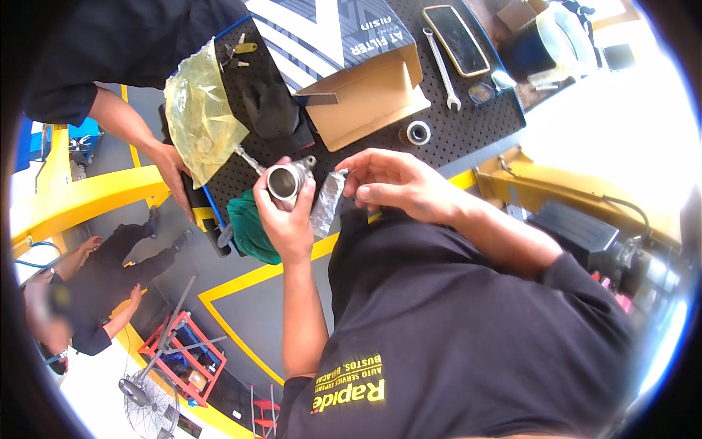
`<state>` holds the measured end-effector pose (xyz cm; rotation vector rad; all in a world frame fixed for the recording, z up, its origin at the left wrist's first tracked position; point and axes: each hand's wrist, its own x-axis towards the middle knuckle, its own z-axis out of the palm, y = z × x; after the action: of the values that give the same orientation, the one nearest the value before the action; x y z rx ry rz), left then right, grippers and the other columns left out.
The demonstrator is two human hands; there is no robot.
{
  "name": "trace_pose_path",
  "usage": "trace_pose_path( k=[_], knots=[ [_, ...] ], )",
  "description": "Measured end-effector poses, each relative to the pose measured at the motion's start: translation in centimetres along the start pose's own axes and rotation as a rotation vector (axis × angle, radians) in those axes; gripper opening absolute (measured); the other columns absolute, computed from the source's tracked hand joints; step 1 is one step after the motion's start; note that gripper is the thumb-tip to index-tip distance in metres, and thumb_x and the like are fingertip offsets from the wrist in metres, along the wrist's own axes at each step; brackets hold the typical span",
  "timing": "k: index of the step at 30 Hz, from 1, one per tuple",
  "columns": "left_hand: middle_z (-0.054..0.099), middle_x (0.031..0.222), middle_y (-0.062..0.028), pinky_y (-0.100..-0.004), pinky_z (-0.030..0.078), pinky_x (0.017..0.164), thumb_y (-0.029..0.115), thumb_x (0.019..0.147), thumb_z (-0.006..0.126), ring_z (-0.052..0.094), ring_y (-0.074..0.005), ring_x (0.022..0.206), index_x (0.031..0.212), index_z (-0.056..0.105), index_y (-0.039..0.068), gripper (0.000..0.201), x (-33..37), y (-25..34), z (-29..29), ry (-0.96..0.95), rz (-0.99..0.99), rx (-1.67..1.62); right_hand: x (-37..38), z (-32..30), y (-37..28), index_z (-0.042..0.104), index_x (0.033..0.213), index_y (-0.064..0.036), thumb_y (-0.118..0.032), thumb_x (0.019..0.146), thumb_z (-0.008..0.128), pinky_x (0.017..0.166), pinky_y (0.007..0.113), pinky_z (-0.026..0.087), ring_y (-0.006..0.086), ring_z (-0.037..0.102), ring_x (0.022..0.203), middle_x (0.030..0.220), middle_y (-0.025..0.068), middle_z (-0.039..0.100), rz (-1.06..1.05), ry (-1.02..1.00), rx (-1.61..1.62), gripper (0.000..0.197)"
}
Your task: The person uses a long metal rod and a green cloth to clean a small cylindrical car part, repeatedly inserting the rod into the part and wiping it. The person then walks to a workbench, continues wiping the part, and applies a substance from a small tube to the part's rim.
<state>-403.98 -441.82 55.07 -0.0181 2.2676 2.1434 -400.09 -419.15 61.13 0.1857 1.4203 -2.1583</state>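
Note:
My left hand [289,223] is wrapped round a short metal cylinder housing [284,181], its round open end facing up and a small bolt lug at its upper right. Just right of it, a crumpled silver tube [327,206] slants above the cart's near edge. My right hand [398,183] is curled, with its fingertips at the tube's upper end; the exact grip is partly hidden. Below the left side of the housing lies a bunched green cloth [252,228]. A ratchet-like metal tool [250,158] points toward my left hand. A small cylindrical filter [417,133] stands beyond my right hand.
The black perforated cart top [365,150] carries an open carton [365,95], a wrench [442,69], a phone [457,40], a black cloth [270,106], keys and a yellow plastic bag [201,117]. A co-worker's hand [173,172] rests at the left edge. Yellow lift arms flank the cart.

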Motion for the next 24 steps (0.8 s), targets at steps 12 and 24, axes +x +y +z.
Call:
trace_pose_path(
  k=[12, 24],
  knots=[
    [0.061, 0.137, -0.0227, -0.0379, 0.065, 0.083, 0.024, 0.082, 0.091, 0.071, -0.035, 0.111, 0.144, 0.049, -0.004, 0.08, -0.6, 7.1, -4.0, -0.156, -0.115, -0.779, -1.0, 6.4, -8.6, 0.051, 0.15, 0.0018, -0.039, 0.107, 0.054, 0.102, 0.035, 0.042, 0.017, 0.052, 0.124, 0.137, 0.0106, 0.058, -0.328, -0.248, 0.002, 0.06],
    [0.064, 0.133, -0.0132, -0.0417, 0.053, 0.108, 0.027, 0.08, 0.092, 0.063, -0.027, 0.124, 0.142, 0.052, -0.005, 0.081, -1.6, 9.4, -4.5, -0.049, 0.032, -0.684, -0.2, 9.8, -8.4, 0.047, 0.151, 0.0058, -0.052, 0.11, 0.046, 0.119, 0.04, 0.032, 0.0306, 0.038, 0.146, 0.149, 0.0174, 0.042, -0.415, -0.187, -0.201, 0.071]
  ],
)
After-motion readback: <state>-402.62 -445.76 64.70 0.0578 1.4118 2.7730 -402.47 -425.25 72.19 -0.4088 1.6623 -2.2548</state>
